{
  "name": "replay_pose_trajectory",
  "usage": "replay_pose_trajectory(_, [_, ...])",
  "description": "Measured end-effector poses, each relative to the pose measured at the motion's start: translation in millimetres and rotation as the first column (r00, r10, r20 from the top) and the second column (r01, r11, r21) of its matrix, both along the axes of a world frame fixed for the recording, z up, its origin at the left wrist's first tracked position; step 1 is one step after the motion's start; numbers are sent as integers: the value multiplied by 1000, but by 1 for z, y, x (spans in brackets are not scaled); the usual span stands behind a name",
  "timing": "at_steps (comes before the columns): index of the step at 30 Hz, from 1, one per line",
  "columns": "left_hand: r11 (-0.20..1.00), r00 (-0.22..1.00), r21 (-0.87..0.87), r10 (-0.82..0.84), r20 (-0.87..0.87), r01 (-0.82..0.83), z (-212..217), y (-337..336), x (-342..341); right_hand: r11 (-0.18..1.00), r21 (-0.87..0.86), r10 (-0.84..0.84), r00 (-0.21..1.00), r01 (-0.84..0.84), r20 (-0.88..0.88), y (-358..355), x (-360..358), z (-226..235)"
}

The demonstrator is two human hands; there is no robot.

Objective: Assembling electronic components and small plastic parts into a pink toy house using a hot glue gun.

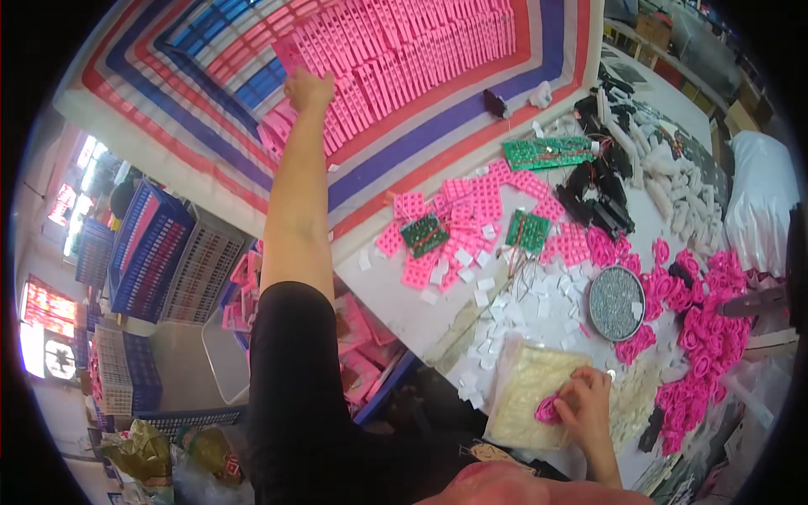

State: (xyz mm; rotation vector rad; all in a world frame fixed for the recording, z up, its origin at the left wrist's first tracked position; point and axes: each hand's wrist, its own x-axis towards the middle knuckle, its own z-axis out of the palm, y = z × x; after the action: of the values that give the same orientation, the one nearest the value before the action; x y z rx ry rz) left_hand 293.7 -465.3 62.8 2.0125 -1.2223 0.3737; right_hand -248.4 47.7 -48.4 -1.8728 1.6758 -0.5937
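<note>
At the far left stand blue plastic crates beside the white desk. The left hand stretches far forward, its fingers curled against the rows of flat pink plastic parts laid on a red, blue and white striped cloth; whether they grip one cannot be told. Toward the middle, loose pink pieces and small green circuit boards lie among white paper squares. Near the lower edge, the right hand has its fingers closed on a small pink ring-shaped piece, over a clear bag of pale parts. Farther right sit a round grey tin and a heap of pink rings.
</note>
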Motion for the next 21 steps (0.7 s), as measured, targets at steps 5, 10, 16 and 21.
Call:
replay_pose_trajectory(5, [979,980,-192,29,-198,-67,-1,-39,16,1000,16,25,999,-26,24,-2,-1,18])
replay_pose_trajectory(10, [990,964,-142,-13,-266,-26,0,-60,19,980,-172,85,991,-103,-107,-30,19,64])
replay_pose_trajectory(16, [993,950,-116,-36,-311,0,-8,-61,38,808,-349,520,853,-476,40,-219,101,79])
replay_pose_trajectory(21, [973,926,-197,-180,-331,119,-15,-79,46,867,-343,404,913,-362,57,-473,222,99])
